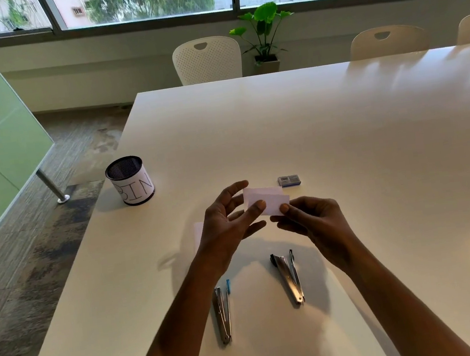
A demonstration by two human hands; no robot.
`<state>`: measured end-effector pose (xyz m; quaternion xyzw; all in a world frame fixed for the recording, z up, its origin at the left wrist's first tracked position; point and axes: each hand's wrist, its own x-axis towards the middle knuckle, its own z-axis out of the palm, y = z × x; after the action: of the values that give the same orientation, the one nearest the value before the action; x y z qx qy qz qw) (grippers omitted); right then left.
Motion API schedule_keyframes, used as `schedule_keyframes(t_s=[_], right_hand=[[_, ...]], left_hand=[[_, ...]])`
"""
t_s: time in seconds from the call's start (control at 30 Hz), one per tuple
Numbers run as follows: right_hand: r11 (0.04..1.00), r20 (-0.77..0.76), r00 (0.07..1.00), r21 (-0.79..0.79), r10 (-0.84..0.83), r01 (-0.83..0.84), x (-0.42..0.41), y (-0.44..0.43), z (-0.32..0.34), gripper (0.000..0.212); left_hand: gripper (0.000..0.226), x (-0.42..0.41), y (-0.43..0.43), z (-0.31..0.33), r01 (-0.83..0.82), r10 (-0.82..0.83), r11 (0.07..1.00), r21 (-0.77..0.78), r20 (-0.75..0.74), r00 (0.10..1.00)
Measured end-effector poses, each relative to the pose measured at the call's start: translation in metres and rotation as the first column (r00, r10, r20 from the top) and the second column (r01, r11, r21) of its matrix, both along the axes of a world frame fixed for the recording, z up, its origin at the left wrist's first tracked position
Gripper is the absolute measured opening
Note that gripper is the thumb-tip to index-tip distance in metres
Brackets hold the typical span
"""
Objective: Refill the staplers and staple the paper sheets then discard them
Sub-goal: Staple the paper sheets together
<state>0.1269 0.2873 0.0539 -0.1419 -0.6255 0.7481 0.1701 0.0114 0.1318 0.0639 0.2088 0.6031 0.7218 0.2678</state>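
Stapling looks about to begin. The paper sheets [270,201] are held up above the table [342,132], well clear of it: the right hand [315,221] pinches their near right corner, and the left hand [225,227], fingers loosely spread, nips the left edge with its thumb. Both staplers [290,278] lie hinged open on the near side – whether they are loaded I cannot tell. Another sheet [199,232] lies under the left hand, and the bin [131,180] waits far left – discarding is probably still ahead
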Motion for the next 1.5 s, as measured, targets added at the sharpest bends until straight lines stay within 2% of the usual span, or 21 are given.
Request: schedule_keyframes(t_s=[0.17,0.37,0.77,1.07,1.5], right_hand=[[0.999,0.021,1.0,0.025,-0.023,0.022,0.0,-0.003,0.002,0.034],[0.997,0.048,0.997,0.052,-0.059,0.056,-0.002,-0.003,0.001,0.027],[0.994,0.084,0.99,0.016,-0.11,0.109,-0.004,-0.007,0.003,0.05],[0.988,0.043,0.997,0.144,-0.07,0.063,-0.002,-0.008,0.006,0.035],[0.98,0.062,0.989,0.158,-0.136,0.125,-0.004,-0.008,0.003,0.019]], left_hand=[[0.043,0.0,-0.001,-0.01,0.001,-0.001,1.0,0.009,0.016,1.0],[0.038,0.001,0.0,-0.015,0.008,-0.008,1.0,-0.02,0.0,1.0],[0.031,0.003,0.001,-0.015,-0.007,0.005,0.999,-0.036,-0.052,0.999],[0.027,0.006,0.0,-0.014,-0.014,0.012,1.0,-0.028,-0.068,0.998],[0.017,0.01,0.0,-0.011,-0.057,0.054,0.998,-0.036,-0.066,0.996]])
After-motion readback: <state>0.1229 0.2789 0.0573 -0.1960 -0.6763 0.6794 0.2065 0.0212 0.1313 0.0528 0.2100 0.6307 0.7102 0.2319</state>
